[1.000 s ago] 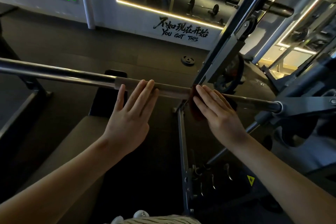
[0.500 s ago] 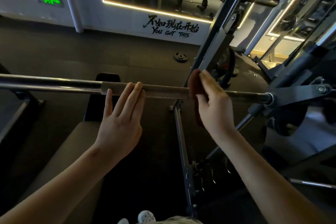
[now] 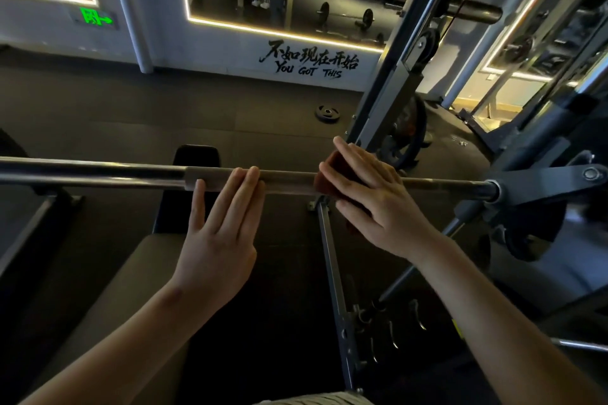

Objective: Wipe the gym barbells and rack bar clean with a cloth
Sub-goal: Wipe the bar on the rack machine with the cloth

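Observation:
A long steel rack bar [image 3: 98, 171] runs level across the view at chest height. My left hand [image 3: 217, 240] lies flat with straight fingers, the fingertips resting on the bar's middle section. Just to its right, a dark red cloth [image 3: 329, 168] is draped over the bar. My right hand [image 3: 378, 200] presses on the cloth with spread, straight fingers, its thumb below the bar. Most of the cloth is hidden under that hand.
The bar's right end sits in a grey rack carriage [image 3: 543, 184] on a slanted upright [image 3: 388, 99]. A padded bench [image 3: 98, 289] lies below the bar. A weight plate [image 3: 327, 112] lies on the dark floor beyond, and mirrors line the far wall.
My right hand rolled the cloth up over the top of the bar and now lies flatter across it. My left hand stayed on the bar.

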